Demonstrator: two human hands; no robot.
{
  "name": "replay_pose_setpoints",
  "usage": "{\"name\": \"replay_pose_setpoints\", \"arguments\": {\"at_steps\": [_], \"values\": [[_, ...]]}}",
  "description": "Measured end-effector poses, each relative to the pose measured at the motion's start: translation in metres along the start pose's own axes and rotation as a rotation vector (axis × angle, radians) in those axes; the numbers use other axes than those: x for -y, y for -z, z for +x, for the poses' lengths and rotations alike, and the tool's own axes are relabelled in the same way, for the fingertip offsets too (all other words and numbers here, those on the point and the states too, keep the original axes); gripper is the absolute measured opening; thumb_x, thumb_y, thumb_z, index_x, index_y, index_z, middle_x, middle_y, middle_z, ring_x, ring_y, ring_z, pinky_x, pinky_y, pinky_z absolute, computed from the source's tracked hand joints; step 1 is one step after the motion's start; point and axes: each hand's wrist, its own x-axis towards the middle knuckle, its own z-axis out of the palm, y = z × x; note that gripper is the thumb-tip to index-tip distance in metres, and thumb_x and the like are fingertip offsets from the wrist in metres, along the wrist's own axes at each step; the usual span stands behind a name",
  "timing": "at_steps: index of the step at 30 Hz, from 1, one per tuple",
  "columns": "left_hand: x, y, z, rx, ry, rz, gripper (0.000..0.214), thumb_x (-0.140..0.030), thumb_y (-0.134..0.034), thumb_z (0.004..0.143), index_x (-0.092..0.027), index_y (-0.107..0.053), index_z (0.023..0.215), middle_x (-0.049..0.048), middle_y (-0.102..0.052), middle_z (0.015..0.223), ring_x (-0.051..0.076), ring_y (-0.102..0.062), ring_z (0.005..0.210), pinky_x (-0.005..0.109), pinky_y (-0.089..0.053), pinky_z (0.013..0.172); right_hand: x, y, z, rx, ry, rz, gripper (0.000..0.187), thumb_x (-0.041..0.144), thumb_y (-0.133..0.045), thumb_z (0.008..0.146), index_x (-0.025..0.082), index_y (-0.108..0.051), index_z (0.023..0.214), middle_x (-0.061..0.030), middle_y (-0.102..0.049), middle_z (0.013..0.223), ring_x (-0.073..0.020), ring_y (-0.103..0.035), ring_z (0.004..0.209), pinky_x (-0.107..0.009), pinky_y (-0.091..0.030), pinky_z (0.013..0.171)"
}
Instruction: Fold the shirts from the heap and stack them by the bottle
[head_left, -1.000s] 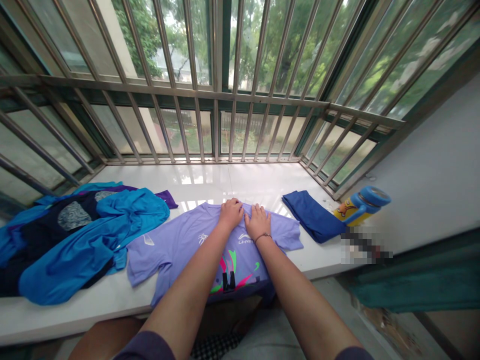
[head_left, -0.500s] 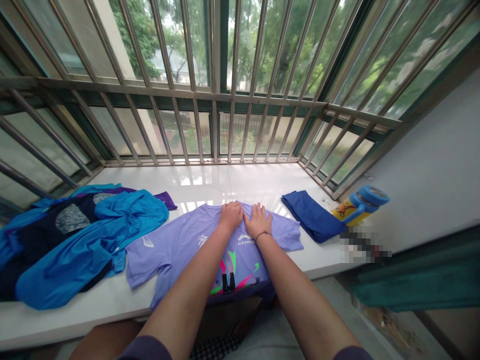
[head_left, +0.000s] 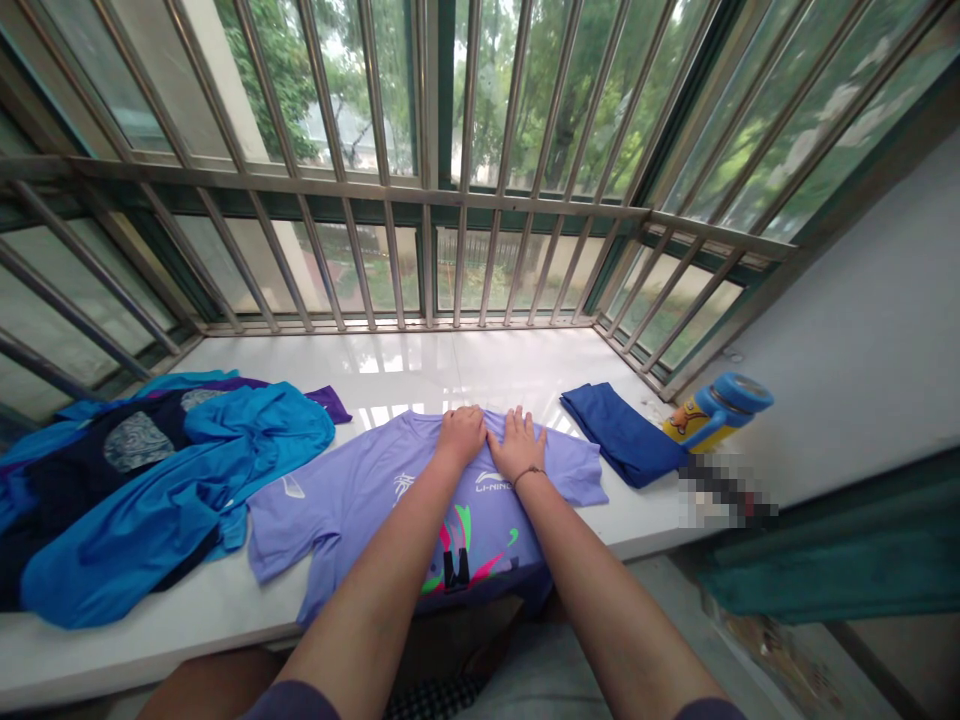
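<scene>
- Left hand [head_left: 461, 437] and right hand [head_left: 517, 445]: open, side by side, just apart, resting on the far edge of a lilac Li-Ning T-shirt [head_left: 360, 500], not clamped.
- T-shirt: spread flat, mid-length on a white tiled windowsill [head_left: 480, 370], reaching its near edge.
- Left: a heap of blue clothes [head_left: 150, 490], touching the T-shirt.
- Right: a folded blue cloth [head_left: 619, 435], then a blue-and-yellow water bottle [head_left: 716, 413] near the right corner.

Smooth, matt knit cloth is seen in the lilac T-shirt [head_left: 352, 510], a high gloss is shown by the white tiled sill [head_left: 457, 370], polished metal is seen in the window bars [head_left: 427, 100], and shiny plastic is seen in the water bottle [head_left: 712, 415]
</scene>
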Motion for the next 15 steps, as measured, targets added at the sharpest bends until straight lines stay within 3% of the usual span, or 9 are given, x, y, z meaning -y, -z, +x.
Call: {"name": "replay_pose_setpoints", "arguments": {"at_steps": [4, 8, 15], "values": [[0.0008, -0.0011, 0.0, 0.008, -0.006, 0.008, 0.027, -0.023, -0.053, 0.106, -0.022, -0.074, 0.124, 0.0128, -0.071, 0.148, 0.029, -0.064, 0.136, 0.048, -0.045, 0.115, -0.0007, 0.0004, -0.0028, -0.05, 0.148, -0.012, 0.07, 0.054, -0.031, 0.113, 0.026, -0.03, 0.177, -0.0072, -0.016, 0.185, -0.0301, -0.01, 0.172, -0.069, -0.005, 0.134], [0.0018, -0.002, 0.0003, 0.009, -0.009, 0.015, 0.027, -0.024, -0.053, 0.108, -0.023, -0.076, 0.122, 0.0117, -0.071, 0.148, 0.028, -0.064, 0.137, 0.047, -0.045, 0.115, -0.002, 0.0011, -0.0011, -0.011, 0.321, -0.018, 0.065, 0.041, -0.034, 0.112, 0.027, -0.034, 0.175, -0.0048, -0.025, 0.183, -0.0271, -0.016, 0.171, -0.063, -0.004, 0.136], [0.0008, -0.0019, -0.0001, -0.004, 0.031, 0.04, 0.025, -0.022, -0.053, 0.107, -0.019, -0.075, 0.118, 0.0126, -0.075, 0.135, 0.027, -0.066, 0.129, 0.044, -0.048, 0.112, -0.0025, 0.0003, 0.0044, 0.091, 0.285, 0.013, 0.068, 0.048, -0.031, 0.113, 0.024, -0.03, 0.177, -0.005, -0.026, 0.182, -0.0258, -0.021, 0.17, -0.059, -0.01, 0.137]]}}
